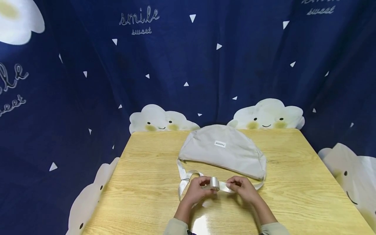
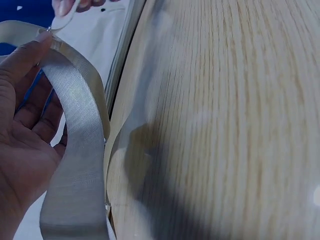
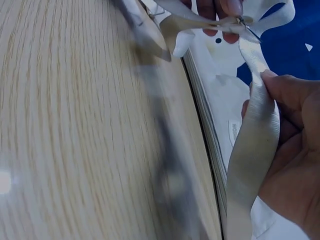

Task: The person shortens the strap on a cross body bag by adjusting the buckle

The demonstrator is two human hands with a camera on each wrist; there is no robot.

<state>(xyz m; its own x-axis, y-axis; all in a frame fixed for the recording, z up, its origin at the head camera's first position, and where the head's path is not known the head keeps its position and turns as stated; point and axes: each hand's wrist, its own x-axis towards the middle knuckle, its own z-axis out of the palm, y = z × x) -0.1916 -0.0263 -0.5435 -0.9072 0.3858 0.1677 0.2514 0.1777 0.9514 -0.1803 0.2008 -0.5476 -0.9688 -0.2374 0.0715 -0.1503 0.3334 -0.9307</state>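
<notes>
A cream fabric bag [image 1: 215, 150] with a small white label lies on the wooden table in the head view, its zip edge facing me. In front of it, my left hand [image 1: 197, 191] pinches the bag's strap [image 2: 80, 130] between thumb and fingers, where the webbing folds into a loop at a thin metal slider [image 3: 246, 26]. The right hand [image 1: 243, 189] pinches a flat stretch of the same strap a little to the right, thumb on top. Both hands hold the webbing raised above the table. The left fingers partly cover the slider.
The wooden table [image 1: 147, 169] carries the bag near its back edge. More strap [image 1: 182, 178] trails at the bag's left end. A dark blue curtain [image 1: 176, 58] with clouds and white triangles hangs behind and beside the table.
</notes>
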